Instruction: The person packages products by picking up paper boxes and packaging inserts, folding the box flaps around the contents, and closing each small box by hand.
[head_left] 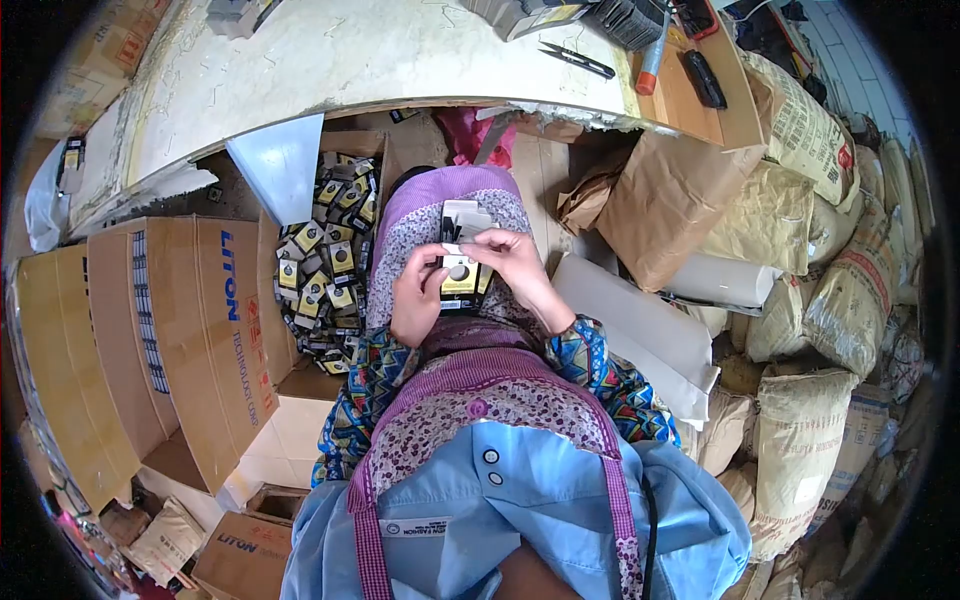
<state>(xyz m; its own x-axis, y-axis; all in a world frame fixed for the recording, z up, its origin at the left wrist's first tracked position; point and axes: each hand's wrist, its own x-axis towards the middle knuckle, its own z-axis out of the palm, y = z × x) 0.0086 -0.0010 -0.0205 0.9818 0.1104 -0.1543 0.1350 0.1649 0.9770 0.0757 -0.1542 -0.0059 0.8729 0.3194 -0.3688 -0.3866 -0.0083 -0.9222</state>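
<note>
Above my lap I hold a small black-and-yellow carton (460,283) with a round pale spot on its front. The fingers of my left hand (416,297) grip its left edge, thumb toward the front. My right hand (517,268) pinches near its top right, where white flaps stand up. More dark card pieces (463,217) with pale flaps lie on the apron just beyond my fingers; how they join the carton is hidden. Beside my left knee, a cardboard box (305,384) holds many similar black-and-yellow cartons (330,262).
Ahead is a worn white tabletop (400,55) with thread snips (578,60), an orange-tipped tube (652,68) and stacked dark card (628,22). An open LITON box (215,330) stands left. Brown paper (670,205), white rolls (640,330) and several sacks (805,450) crowd the right.
</note>
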